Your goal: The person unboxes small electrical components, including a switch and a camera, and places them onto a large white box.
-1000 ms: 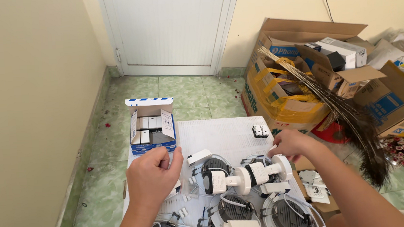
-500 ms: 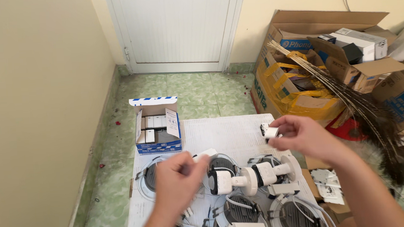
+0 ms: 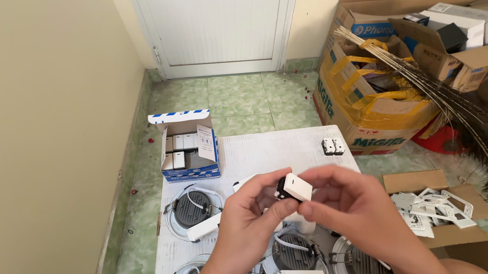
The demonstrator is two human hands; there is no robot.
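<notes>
Comparing this moment with the view half a second earlier, the two hands, then apart, had come together above the middle of the white board (image 3: 256, 147). At far left stood the plain wall, and beside it on the green tiled floor an open blue-and-white carton (image 3: 185, 149) of small white parts, unmoved at the board's left corner. Below it lay a round recessed lamp (image 3: 192, 209) with its white lead. The left hand (image 3: 246, 221), earlier open and spread over the lamps, had curled, its thumb and forefinger pinching the left side of a small white switch module (image 3: 293, 188) with a black back. The right hand (image 3: 352, 203), which half a second earlier had held that module alone near the board's right edge, had brought it to the centre and gripped its right side with bent fingers. The module was thus held between both hands, raised clear of the board. Two further white modules (image 3: 333, 146) remained at the board's far right edge. Farther right were large cardboard boxes (image 3: 365, 90), a bundle of long dark feathers (image 3: 457, 107), and a low box of white plastic frames (image 3: 429, 207).
</notes>
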